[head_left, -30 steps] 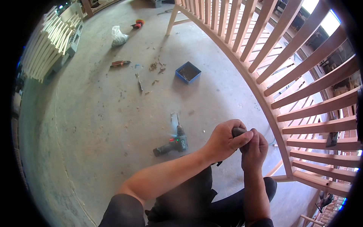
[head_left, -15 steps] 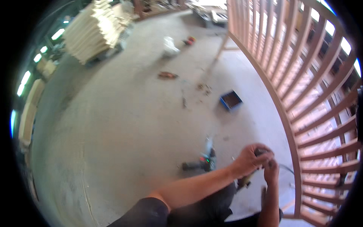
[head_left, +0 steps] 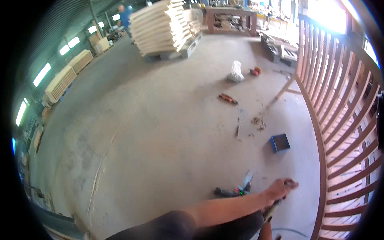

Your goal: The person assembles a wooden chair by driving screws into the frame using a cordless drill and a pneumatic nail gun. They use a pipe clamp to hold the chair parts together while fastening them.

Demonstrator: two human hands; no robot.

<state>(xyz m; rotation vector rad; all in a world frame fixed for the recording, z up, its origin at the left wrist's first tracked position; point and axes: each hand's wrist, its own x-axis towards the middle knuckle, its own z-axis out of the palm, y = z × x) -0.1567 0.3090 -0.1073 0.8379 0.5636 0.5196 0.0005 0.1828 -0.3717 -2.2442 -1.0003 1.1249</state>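
Note:
My left hand (head_left: 280,189) reaches across my lap with its fingers curled together around something small and dark that I cannot make out. Just below it is a yellowish tool (head_left: 273,209) with dark parts, partly hidden; I cannot make out its kind. My right hand (head_left: 266,229) is low at the bottom edge beside that tool, its fingers not clearly visible. A cordless drill (head_left: 230,192) with a small green light lies on the floor left of my left hand. Ahead stands a blue open box (head_left: 280,143) with dark contents.
A curved wooden slatted frame (head_left: 321,160) rises along the right. On the floor lie orange-handled pliers (head_left: 228,99), a clear plastic bag (head_left: 236,72), a red tool (head_left: 255,71) and small scraps (head_left: 257,121). Stacked wooden parts (head_left: 158,32) sit on a pallet; a person (head_left: 125,18) stands behind.
My view has tipped up and swung left, showing more of the workshop. My right hand has moved down and away from my left hand, which stays closed.

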